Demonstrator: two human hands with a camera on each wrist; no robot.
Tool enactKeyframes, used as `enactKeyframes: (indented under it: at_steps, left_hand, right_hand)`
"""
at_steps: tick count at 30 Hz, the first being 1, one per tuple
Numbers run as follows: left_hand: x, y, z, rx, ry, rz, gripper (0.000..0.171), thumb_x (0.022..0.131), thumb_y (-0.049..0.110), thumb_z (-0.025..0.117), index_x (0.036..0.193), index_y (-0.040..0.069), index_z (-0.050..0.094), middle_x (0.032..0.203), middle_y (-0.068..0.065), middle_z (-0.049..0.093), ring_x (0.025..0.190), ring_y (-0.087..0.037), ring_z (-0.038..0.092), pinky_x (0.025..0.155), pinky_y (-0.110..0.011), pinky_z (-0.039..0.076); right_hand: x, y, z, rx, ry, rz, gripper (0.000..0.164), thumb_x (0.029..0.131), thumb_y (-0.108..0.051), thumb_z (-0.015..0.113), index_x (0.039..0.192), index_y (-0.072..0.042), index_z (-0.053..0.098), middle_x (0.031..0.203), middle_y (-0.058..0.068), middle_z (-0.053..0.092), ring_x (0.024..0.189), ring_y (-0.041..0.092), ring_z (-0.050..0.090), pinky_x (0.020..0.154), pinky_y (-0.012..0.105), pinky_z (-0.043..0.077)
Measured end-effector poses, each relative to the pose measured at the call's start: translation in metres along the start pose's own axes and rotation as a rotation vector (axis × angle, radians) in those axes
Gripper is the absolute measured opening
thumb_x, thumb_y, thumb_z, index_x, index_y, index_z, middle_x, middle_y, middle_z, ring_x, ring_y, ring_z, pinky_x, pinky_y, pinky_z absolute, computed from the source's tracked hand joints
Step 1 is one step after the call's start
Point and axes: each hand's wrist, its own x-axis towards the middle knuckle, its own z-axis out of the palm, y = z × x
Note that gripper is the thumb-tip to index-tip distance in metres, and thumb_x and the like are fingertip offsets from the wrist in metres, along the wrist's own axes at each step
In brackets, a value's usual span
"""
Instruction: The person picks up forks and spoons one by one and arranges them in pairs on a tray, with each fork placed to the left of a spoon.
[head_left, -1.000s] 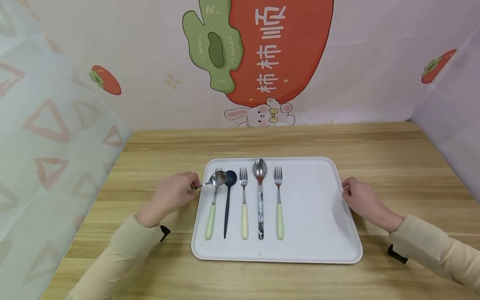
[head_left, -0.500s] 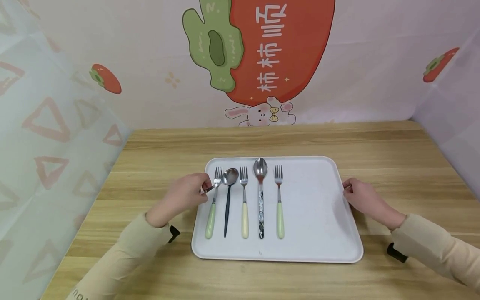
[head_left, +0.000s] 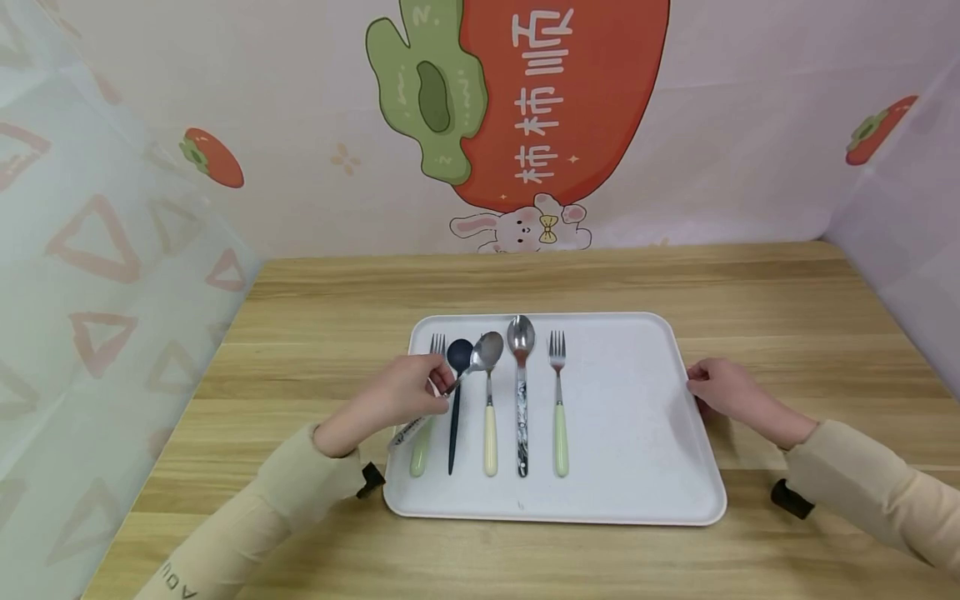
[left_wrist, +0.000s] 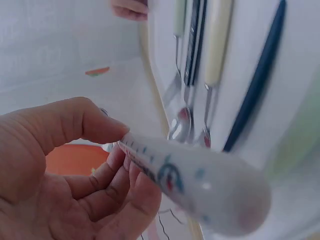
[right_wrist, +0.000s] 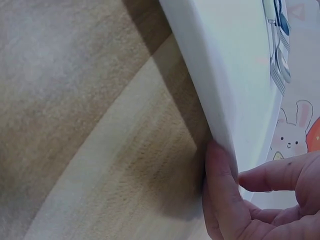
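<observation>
In the head view my left hand (head_left: 405,392) is over the left side of the white tray (head_left: 622,433), pinching a metal spoon (head_left: 488,351). Its white printed handle (left_wrist: 210,185) points toward the left wrist camera. The spoon is tilted above the tray, its bowl in front of the cream-handled fork (head_left: 490,442). Below my hand lie a green-handled fork (head_left: 421,454), partly covered, and a black spoon (head_left: 453,425). My right hand (head_left: 731,396) grips the tray's right rim (right_wrist: 205,85) between thumb and fingers.
A large spoon with a black-and-white patterned handle (head_left: 522,425) and another green-handled fork (head_left: 561,442) lie mid-tray. The tray rests on a wooden table (head_left: 337,292). Printed cloth walls (head_left: 285,125) stand behind and at both sides.
My left hand has moved right with the spoon, from the tray's left edge to over the left fork. The spoon's bowl has passed the black spoon. My right hand keeps its place at the rim.
</observation>
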Motion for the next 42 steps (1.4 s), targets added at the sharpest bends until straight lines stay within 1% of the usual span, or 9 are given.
enactKeyframes:
  at_steps: [4,6,8,11,16,23,30,36,42]
  left_hand:
    - [0.001,0.008,0.003,-0.064,-0.018,-0.006,0.017,0.071,0.002,0.064,0.087,0.004,0.058,0.079,-0.002,0.059,0.069,-0.012,0.055,0.062,-0.022,0.047]
    - [0.002,0.011,0.005,-0.108,-0.023,-0.033,0.016,0.072,0.001,0.064,0.087,0.003,0.058,0.079,-0.003,0.059,0.069,-0.012,0.054,0.06,-0.022,0.048]
    - [0.003,0.013,0.007,-0.166,-0.03,-0.059,0.016,0.073,0.0,0.063,0.088,0.002,0.058,0.079,-0.004,0.058,0.068,-0.012,0.055,0.058,-0.022,0.049]
    - [0.005,0.015,0.012,-0.28,-0.052,-0.095,0.016,0.073,-0.002,0.061,0.088,-0.001,0.057,0.079,-0.006,0.056,0.063,-0.013,0.055,0.054,-0.024,0.051]
    - [0.011,0.019,0.019,-0.411,-0.082,-0.117,0.021,0.074,-0.005,0.059,0.094,-0.004,0.056,0.08,-0.007,0.054,0.061,-0.012,0.054,0.053,-0.026,0.053]
    - [0.018,0.031,0.028,-0.488,-0.096,-0.114,0.027,0.075,-0.006,0.059,0.102,-0.005,0.053,0.081,-0.007,0.053,0.059,-0.013,0.053,0.053,-0.027,0.053]
    - [0.025,0.044,0.037,-0.536,-0.115,-0.106,0.028,0.076,-0.005,0.062,0.103,-0.004,0.053,0.08,-0.007,0.054,0.062,-0.013,0.055,0.055,-0.029,0.055]
    - [0.033,0.057,0.044,-0.61,-0.091,-0.124,0.032,0.075,-0.005,0.063,0.105,-0.005,0.052,0.08,-0.007,0.053,0.062,-0.014,0.055,0.055,-0.029,0.055]
    - [0.045,0.072,0.053,-0.634,-0.074,-0.141,0.035,0.076,-0.003,0.064,0.108,-0.003,0.051,0.08,-0.007,0.053,0.059,-0.015,0.056,0.055,-0.028,0.055]
  right_hand:
    - [0.001,0.0,-0.001,0.031,-0.029,0.02,0.028,0.088,-0.003,0.045,0.102,0.021,0.048,0.078,0.018,0.059,0.062,0.016,0.059,0.055,0.03,0.052]
    - [0.001,0.0,-0.001,0.044,-0.038,0.025,0.028,0.089,-0.003,0.045,0.102,0.022,0.048,0.078,0.018,0.059,0.062,0.016,0.059,0.055,0.03,0.052]
    - [0.001,0.0,-0.002,0.058,-0.044,0.027,0.028,0.089,-0.003,0.045,0.102,0.022,0.047,0.078,0.019,0.059,0.062,0.016,0.06,0.055,0.03,0.053]
    - [0.001,0.0,-0.002,0.076,-0.05,0.03,0.028,0.089,-0.002,0.045,0.102,0.022,0.047,0.078,0.019,0.059,0.062,0.016,0.06,0.055,0.031,0.053]
    - [0.001,0.0,-0.002,0.11,-0.06,0.047,0.026,0.089,-0.001,0.046,0.102,0.022,0.047,0.079,0.019,0.058,0.062,0.015,0.06,0.055,0.031,0.054]
    - [0.0,-0.001,-0.003,0.139,-0.067,0.056,0.026,0.09,-0.001,0.047,0.102,0.021,0.046,0.08,0.019,0.058,0.062,0.015,0.06,0.055,0.03,0.054]
    - [0.0,-0.001,-0.002,0.142,-0.058,0.044,0.026,0.089,-0.001,0.047,0.101,0.021,0.047,0.079,0.018,0.059,0.061,0.014,0.06,0.054,0.03,0.054]
    - [0.0,-0.002,-0.002,0.134,-0.061,0.049,0.026,0.089,-0.002,0.047,0.102,0.021,0.047,0.079,0.018,0.059,0.062,0.014,0.06,0.055,0.03,0.054]
    - [0.0,-0.002,-0.003,0.13,-0.06,0.051,0.026,0.089,-0.002,0.047,0.101,0.021,0.048,0.079,0.018,0.059,0.062,0.014,0.06,0.055,0.03,0.054]
